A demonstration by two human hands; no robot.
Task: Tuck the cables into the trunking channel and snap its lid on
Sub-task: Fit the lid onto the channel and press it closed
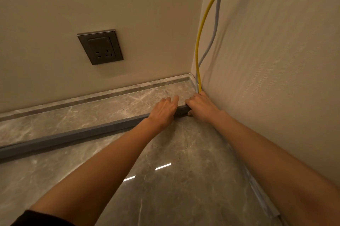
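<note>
Now the trunking [73,136], laid leftward across the floor [165,179] from the corner, is pressed by the flat, spread left hand [163,110] and gripped at its end by the right hand [201,105], where the cables [199,41] come down.

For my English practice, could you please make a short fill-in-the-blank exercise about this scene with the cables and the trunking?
1. The cable beside the grey cable is ____ in colour.
2. Both the left hand and the right hand rest on the grey ____ near the corner.
3. The wall socket has ____ plugged into it.

Missing words: yellow; trunking; nothing
</note>
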